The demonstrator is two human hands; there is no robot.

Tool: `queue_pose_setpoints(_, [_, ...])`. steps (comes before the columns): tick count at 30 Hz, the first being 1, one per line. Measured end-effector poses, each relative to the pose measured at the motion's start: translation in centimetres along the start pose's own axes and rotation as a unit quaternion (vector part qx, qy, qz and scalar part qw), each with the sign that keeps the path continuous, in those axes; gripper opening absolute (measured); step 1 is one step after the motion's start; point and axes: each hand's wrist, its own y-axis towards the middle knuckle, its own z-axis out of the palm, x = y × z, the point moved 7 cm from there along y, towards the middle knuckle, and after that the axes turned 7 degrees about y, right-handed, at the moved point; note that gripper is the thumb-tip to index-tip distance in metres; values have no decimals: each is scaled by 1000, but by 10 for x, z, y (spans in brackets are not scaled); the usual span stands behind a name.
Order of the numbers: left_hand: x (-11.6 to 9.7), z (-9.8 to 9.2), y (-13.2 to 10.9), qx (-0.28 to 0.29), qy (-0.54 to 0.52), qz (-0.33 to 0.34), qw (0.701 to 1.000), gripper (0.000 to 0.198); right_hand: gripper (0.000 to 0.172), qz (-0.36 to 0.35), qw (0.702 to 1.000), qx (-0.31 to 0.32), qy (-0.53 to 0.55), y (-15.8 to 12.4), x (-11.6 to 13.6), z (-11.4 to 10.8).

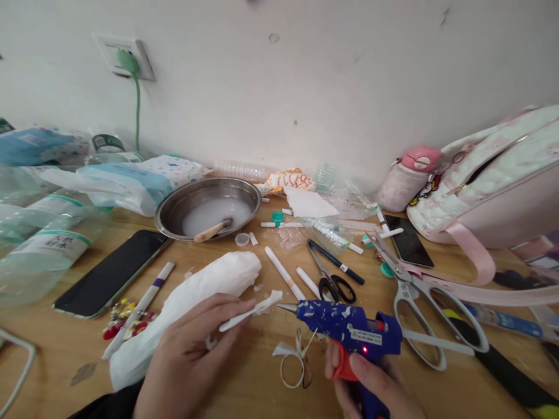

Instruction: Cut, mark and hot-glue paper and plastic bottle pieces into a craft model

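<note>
My left hand (192,349) pinches a thin white paper strip (251,311) between thumb and fingers, its torn end pointing right. Just under the hand lies a long white paper-wrapped bundle (205,285) on the wooden table (244,390). My right hand (371,384) grips a blue hot glue gun (349,329), with a finger on its orange trigger and a small red light lit. The gun's metal nozzle (286,306) points left and sits right beside the strip's torn end.
A steel bowl (208,206) with white paste and a wooden stick stands behind. A black phone (111,272), white tubes (283,272), small black scissors (332,279), large silver scissors (419,302), a pink bag (493,174), a second phone (408,240) and plastic bottles (39,244) crowd the table.
</note>
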Motion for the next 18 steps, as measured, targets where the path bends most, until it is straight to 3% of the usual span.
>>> queue_pose_setpoints(4, [2, 0, 3, -4, -96, -83, 992, 11, 30, -1, 998, 40, 41, 2, -2, 3])
queue_pose_setpoints(13, [19, 12, -4, 22, -201, -201, 958, 9, 31, 50, 996, 36, 63, 6, -10, 4])
queue_pose_setpoints(18, [23, 17, -6, 40, -229, -233, 944, 6, 28, 46, 996, 27, 70, 5, -10, 3])
